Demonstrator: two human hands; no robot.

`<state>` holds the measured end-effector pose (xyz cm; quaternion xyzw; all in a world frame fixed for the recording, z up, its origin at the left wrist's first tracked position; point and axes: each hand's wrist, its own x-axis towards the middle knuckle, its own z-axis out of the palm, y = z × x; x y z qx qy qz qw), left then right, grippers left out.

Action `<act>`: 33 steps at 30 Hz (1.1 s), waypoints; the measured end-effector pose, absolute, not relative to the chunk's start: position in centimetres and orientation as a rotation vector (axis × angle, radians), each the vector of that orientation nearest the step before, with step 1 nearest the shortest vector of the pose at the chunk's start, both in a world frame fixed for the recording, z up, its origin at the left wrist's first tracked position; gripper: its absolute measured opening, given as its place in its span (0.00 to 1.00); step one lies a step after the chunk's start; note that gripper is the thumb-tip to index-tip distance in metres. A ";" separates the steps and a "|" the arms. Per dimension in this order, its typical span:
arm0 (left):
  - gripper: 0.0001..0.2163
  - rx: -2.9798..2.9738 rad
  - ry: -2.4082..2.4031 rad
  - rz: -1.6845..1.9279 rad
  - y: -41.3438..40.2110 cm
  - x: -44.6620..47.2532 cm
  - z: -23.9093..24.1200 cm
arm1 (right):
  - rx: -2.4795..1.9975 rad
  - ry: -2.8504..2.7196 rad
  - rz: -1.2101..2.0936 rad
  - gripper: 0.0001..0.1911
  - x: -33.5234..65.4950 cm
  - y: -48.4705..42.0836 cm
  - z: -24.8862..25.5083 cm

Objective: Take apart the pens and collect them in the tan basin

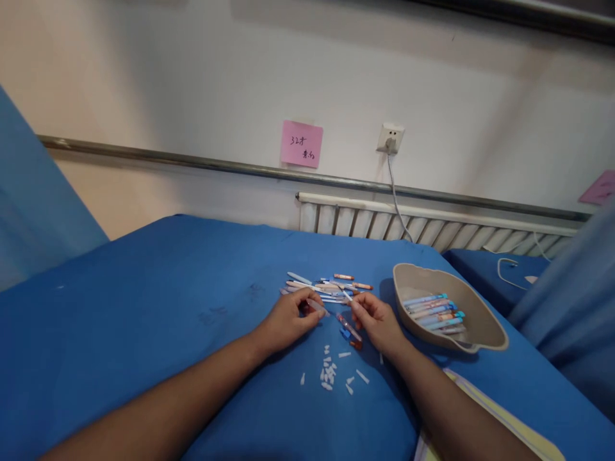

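Note:
My left hand [288,320] pinches a pale, translucent pen barrel [318,307], its tip pointing right. Between the thumb and fingers of my right hand [379,321] is a slim white pen refill [345,294] with a dark tip, slanting up to the left. Just beyond both hands lies a loose pile of pen parts [300,286] in white, blue and brown. A patterned pen barrel [349,326] rests between my hands, with a blue clip piece [344,333] and a brown piece [356,344] beside it. Several small white cone-shaped tips [328,371] are scattered nearer to me.
To the right stands a beige basin [492,330] holding several pens [435,312] with blue tops. A yellow-edged flat item [509,413] lies under my right forearm. A blue cloth [144,307] covers the table; behind it are a radiator [365,221] and a plugged-in cable [394,192].

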<state>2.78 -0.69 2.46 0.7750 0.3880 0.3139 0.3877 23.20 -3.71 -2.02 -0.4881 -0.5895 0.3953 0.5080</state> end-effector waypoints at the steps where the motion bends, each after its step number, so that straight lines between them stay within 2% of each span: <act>1: 0.06 1.920 0.979 0.805 -0.7 2.9 2.4 | -1.178 -1.421 0.954 0.16 23.2 -3.7 -2.0; 9: 0.11 1.691 0.903 0.811 -0.4 3.0 1.7 | -1.198 -1.426 0.957 0.16 23.1 -4.0 -1.9; 23: 0.11 1.847 0.891 0.766 -0.6 2.8 2.0 | -1.199 -1.444 0.989 0.18 23.0 -4.1 -1.8; 33: 0.13 1.542 0.914 0.996 0.5 2.7 1.5 | -1.180 -1.463 1.018 0.17 22.8 -4.2 -2.2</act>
